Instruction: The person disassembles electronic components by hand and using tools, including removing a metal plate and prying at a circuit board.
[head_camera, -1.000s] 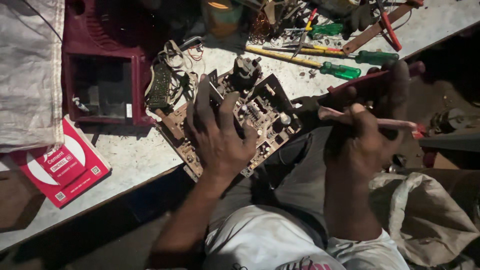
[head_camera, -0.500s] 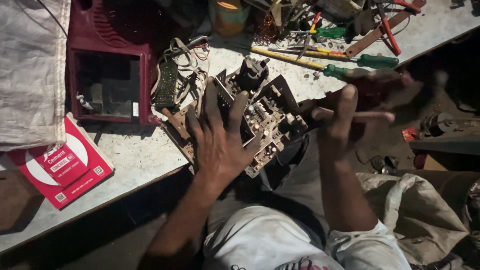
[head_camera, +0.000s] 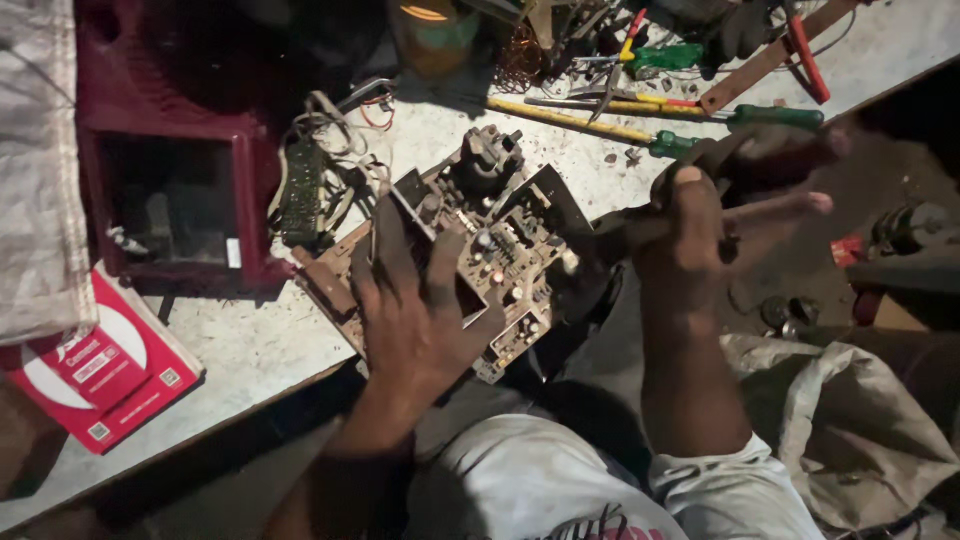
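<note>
The left hand (head_camera: 415, 320) lies flat on the circuit board (head_camera: 470, 250), fingers spread wide, pressing it down without gripping it. The board sits near the middle of the workbench (head_camera: 250, 345), with its near corner sticking out over the bench edge at about 5 o'clock. The right hand (head_camera: 690, 225) is at 3 o'clock from the board, closed around a thin pink-handled tool (head_camera: 775, 208). The tool is blurry, so its tip cannot be made out.

At 12 o'clock lie green-handled screwdrivers (head_camera: 740, 118) and pliers (head_camera: 620, 50). A dark red plastic casing (head_camera: 170, 150) stands at 9 o'clock, and a red box (head_camera: 95, 370) lies at 8 o'clock.

The board could tip off the bench if the flat hand lets up, because that corner has nothing under it. The tool could slip and scratch a small part or poke a finger, because the fingers lie right among the parts.
</note>
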